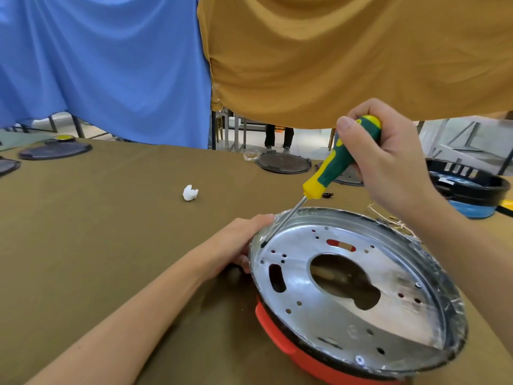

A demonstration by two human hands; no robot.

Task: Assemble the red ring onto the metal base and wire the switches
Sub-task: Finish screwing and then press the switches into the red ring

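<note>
Head view, and here's the metal base tilted on the brown table, near the front right, with the red ring peeking out beneath its lower edge. The left hand grips the far-left rim, fingers curled round it, steadying the whole thing. The right hand is wrapped round a green-and-yellow screwdriver, shaft slanting down to a hole by that same rim; whether a screw sits under the tip, I can't tell. Looks like the fastening step, ring to base, and one screw already shows at the near edge. Next it wants the tip kept seated and square while turning. No switches or wiring that I can make out. A crumpled white scrap lies well apart.
</note>
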